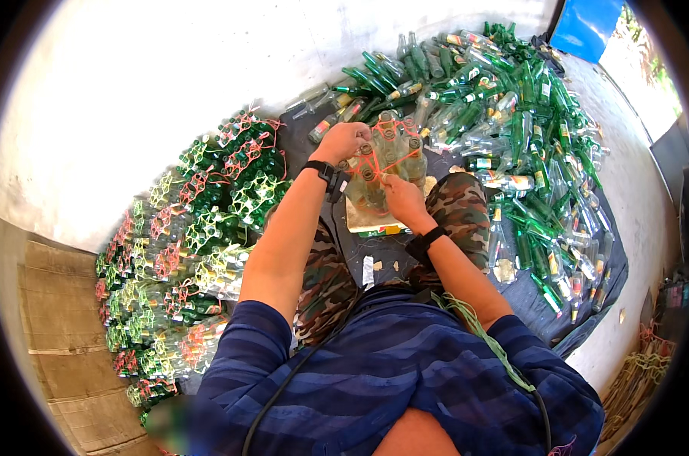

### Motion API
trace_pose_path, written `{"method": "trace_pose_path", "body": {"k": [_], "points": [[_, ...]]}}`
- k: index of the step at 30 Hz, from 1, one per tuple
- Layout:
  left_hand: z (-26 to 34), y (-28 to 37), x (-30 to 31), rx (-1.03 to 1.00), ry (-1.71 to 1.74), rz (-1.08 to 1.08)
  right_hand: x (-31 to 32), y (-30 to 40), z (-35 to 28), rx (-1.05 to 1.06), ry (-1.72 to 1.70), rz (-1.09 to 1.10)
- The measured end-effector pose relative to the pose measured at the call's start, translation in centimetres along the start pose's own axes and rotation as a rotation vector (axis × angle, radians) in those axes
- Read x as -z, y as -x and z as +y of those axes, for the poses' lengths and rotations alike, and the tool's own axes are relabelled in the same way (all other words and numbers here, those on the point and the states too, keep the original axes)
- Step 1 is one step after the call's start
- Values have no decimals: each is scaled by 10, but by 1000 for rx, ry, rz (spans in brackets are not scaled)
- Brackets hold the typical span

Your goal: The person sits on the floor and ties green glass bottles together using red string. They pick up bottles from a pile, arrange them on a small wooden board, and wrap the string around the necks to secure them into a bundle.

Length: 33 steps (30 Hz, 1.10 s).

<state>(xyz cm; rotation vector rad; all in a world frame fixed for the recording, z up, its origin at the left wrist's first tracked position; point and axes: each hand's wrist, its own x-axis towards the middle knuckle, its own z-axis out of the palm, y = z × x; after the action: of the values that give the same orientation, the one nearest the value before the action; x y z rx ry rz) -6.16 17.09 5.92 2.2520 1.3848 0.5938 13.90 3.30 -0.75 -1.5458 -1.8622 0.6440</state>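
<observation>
Between my knees, a cluster of clear glass bottles stands upright on a low block with a pale top. Pink-red plastic twine runs around and between the bottle necks. My left hand is at the far left of the cluster, its fingers closed on the twine near a bottle neck. My right hand pinches the twine at the near side, thumb and finger by a crossing of the strands. The bottles' lower parts are partly hidden by my right hand.
Bundles of green and clear bottles tied with twine stand at the left. Loose bottles lie heaped at the right and far side on a dark sheet. Green twine hangs over my shirt. A white wall rises beyond.
</observation>
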Motion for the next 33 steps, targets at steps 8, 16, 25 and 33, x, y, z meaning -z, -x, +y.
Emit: {"method": "trace_pose_path", "body": {"k": [8,16,25,33], "points": [[13,45,-17,-236,-59,534,3,0,2,-8,-79,-52],[54,112,-57,-264,-264,539,-7,4,9,1,-196,-67],[42,109,-68,-237,-273,646,-12,-1,19,-118,-407,-121],[36,109,-68,-223,-213,674,8,3,4,-156,-526,-163]]}}
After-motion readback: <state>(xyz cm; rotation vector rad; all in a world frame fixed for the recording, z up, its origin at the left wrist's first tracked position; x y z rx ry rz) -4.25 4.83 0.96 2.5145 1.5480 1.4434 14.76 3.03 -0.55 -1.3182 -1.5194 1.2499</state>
